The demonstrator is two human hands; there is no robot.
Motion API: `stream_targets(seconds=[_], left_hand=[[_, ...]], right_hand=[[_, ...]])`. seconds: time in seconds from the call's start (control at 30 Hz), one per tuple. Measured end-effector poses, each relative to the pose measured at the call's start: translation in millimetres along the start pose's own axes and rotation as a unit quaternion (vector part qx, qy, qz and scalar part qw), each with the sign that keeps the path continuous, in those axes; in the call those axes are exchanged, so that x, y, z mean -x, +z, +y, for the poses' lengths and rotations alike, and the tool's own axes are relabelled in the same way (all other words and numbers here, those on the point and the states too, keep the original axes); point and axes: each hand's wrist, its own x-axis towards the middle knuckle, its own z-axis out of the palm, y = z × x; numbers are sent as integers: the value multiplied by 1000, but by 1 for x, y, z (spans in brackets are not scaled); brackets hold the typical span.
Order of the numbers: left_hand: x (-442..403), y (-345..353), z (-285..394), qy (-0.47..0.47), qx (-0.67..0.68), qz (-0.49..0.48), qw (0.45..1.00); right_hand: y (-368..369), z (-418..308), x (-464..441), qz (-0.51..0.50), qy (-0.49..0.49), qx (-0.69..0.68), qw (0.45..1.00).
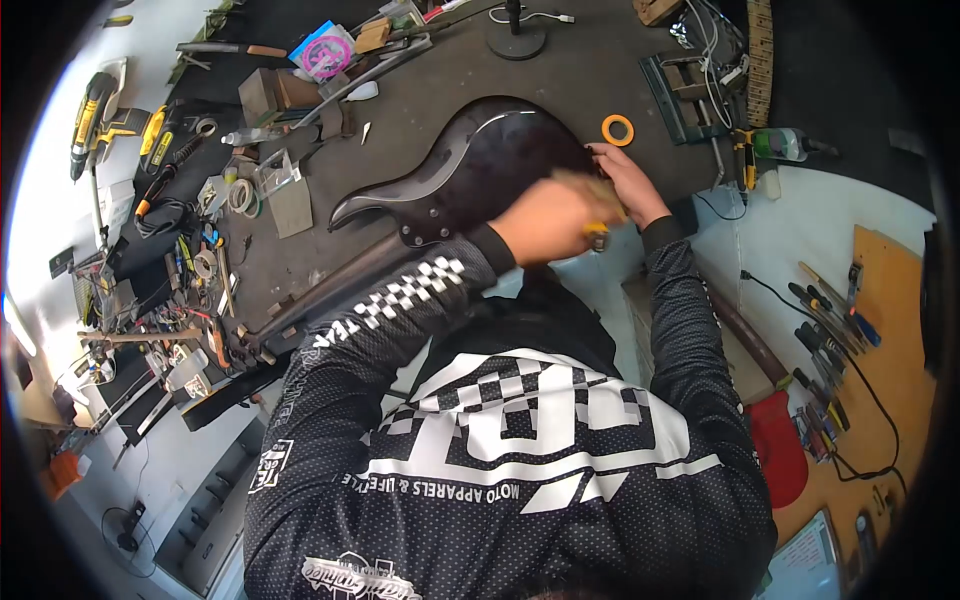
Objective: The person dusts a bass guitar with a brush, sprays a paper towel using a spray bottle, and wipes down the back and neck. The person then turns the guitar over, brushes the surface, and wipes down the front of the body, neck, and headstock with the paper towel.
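A dark, glossy electric guitar [480, 160] lies back side up on the bench, its neck [335, 285] running toward the lower left. Several bolts show where neck and body meet. My left hand [555, 218], blurred by motion, crosses over the guitar's near edge. Its fingers are closed around a tool with a yellow-and-dark end [597, 236]; the rest of that tool is hidden or smeared. At the body's right end, my right hand [627, 180] has bent fingers against the edge, gripping it. A roll of orange tape [617, 130] lies just beyond that hand.
Hand tools and scraps crowd the bench's left side, with a yellow drill [125, 125] farther left. A vise [685, 95] stands at the back right, near a green bottle [780, 144]. Several screwdrivers [825, 310] lie on a wooden surface [880, 400] at right.
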Motion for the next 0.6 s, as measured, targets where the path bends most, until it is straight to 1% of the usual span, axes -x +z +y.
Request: stream_targets(seconds=[0.03, 0.07, 0.1, 0.2, 0.27, 0.3, 0.33, 0.37, 0.4, 0.43, 0.47, 0.53, 0.57, 0.6], left_hand=[[-4, 10, 20, -87, 124, -48, 987], [-7, 16, 32, -173, 246, -93, 949], [-6, 17, 32, -253, 301, -79, 916], [35, 5, -2, -362, 300, 117, 875], [91, -40, -17, -475, 247, 222, 815], [130, -62, -36, -512, 186, 259, 798], [173, -85, -48, -511, 128, 321, 787], [214, -106, -60, -473, 53, 378, 794], [239, -131, -57, -447, -198, 363, 793], [257, -150, -50, -400, -393, 304, 770], [264, -155, -45, -348, -413, 329, 775], [256, -135, -19, -326, -385, 297, 811], [246, -116, -1, -359, -329, 226, 843], [237, -87, 9, -331, -241, 214, 887]], right_hand=[[-1, -9, 7, 2, 23, -9, 1000], [-3, -15, 11, 4, 47, -16, 999], [-9, -7, 6, -12, 43, -51, 998], [-10, -12, 10, -18, 39, -55, 998], [-9, -10, 6, -22, 41, -45, 998], [-7, -15, 9, -17, 45, -34, 998], [-5, -19, 11, -11, 49, -22, 998], [-3, -20, 12, -13, 48, -22, 998], [-4, -19, 12, -15, 48, -22, 999], [-6, -19, 12, -18, 46, -20, 999], [-5, -20, 13, -21, 46, -21, 998], [-5, -21, 12, -27, 44, -23, 998], [-7, -21, 11, -40, 44, -22, 998], [-6, -19, 9, -36, 40, -27, 998]])
